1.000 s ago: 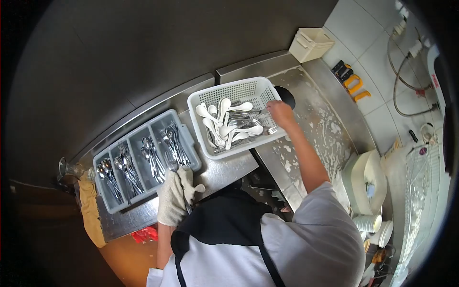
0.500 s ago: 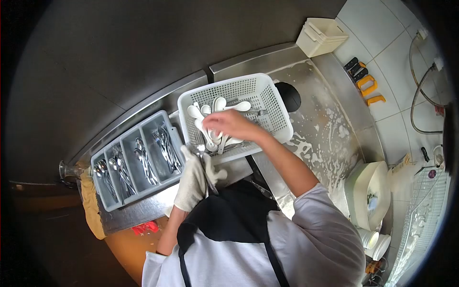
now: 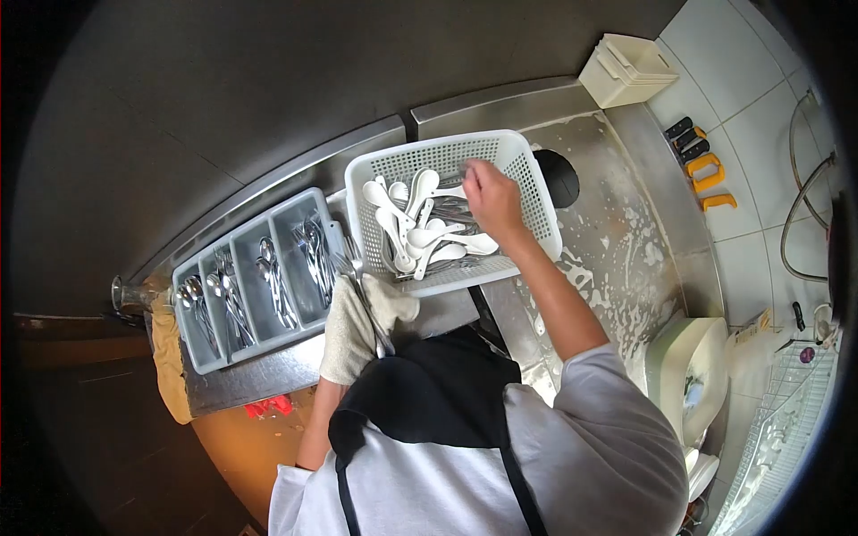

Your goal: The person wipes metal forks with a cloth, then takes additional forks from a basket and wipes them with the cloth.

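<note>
A white perforated basket (image 3: 366, 237) holds white spoons (image 3: 420, 237) and metal cutlery. My right hand (image 3: 492, 198) is over the basket's right part, fingers closed together; a small dark metallic end shows at the fingertips, too small to name. My left hand (image 3: 360, 317), in a pale cloth glove, is closed around metal forks (image 3: 357, 268), tines up, just below the basket's left corner. To its left lies a grey cutlery tray (image 3: 255, 232) with four compartments of metal spoons and forks (image 3: 313, 255).
A wet steel counter (image 3: 617, 214) with suds extends right of the basket, with a round black object (image 3: 556, 179) beside it. Cream containers (image 3: 628, 71) stand at the back. Yellow-handled tools (image 3: 706, 170) are at the right wall. A glass (image 3: 130, 293) lies far left.
My right hand went from the basket's right side to the white spoons, then back right over the basket. My left hand, with the forks, moved from the tray's edge towards the basket.
</note>
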Demonstrator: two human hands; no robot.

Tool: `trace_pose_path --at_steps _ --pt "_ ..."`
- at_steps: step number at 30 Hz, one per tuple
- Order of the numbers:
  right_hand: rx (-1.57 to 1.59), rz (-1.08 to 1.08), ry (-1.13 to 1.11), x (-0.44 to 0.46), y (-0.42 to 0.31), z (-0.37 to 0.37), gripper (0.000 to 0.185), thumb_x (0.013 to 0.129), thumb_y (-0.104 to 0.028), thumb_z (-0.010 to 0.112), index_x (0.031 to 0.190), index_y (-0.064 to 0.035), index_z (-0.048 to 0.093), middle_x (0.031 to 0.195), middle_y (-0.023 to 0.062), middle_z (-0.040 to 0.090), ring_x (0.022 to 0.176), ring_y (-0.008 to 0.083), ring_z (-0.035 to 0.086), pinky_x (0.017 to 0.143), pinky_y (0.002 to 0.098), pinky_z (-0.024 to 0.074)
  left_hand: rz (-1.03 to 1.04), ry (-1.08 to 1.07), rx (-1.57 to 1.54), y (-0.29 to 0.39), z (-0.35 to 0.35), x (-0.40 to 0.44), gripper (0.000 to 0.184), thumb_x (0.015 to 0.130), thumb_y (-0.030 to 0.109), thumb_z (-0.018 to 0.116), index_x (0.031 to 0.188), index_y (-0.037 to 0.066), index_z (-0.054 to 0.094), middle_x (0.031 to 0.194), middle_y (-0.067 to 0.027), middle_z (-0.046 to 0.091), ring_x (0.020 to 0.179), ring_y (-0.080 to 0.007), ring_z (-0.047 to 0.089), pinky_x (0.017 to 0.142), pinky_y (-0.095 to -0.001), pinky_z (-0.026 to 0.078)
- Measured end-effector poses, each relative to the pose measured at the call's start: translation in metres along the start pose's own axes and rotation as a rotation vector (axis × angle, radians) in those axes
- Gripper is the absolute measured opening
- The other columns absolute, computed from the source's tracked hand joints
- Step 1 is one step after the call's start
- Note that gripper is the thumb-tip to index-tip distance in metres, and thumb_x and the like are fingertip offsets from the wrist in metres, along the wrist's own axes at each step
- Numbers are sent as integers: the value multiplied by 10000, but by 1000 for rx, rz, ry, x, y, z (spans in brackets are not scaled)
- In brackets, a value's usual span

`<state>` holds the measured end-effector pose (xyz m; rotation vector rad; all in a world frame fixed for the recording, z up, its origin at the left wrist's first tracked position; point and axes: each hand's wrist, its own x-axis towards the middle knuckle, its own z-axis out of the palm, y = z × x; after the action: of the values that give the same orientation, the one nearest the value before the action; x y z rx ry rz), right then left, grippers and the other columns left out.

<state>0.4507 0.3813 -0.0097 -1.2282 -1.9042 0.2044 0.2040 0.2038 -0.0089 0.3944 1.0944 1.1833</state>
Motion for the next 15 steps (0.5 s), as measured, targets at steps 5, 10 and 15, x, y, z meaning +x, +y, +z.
trace_pose_path --at_steps 5,10,15 --pt "851 567 -387 5 -121 -22 218 990 -213 564 1059 -26 652 755 80 661 635 133 648 551 313 511 50 -139 -279 -39 -30 33 470 1039 489 404 1041 44 555 960 -91 610 800 -259 578 724 -373 527" --pt "-39 268 -450 -24 -38 6 271 957 -293 585 1048 -60 687 950 171 700 806 343 681 730 438 532 -164 -23 -315 -3 -10 -3 355 1036 446 456 1036 112 574 827 -27 587 700 -168 580 610 -310 495" --pt "-354 467 -691 -58 92 -1 261 833 -243 712 982 -31 681 908 162 703 818 316 683 732 426 538 -228 -225 -367 4 -27 -24 330 1013 461 505 921 148 558 694 -10 542 576 -161 532 529 -326 463"
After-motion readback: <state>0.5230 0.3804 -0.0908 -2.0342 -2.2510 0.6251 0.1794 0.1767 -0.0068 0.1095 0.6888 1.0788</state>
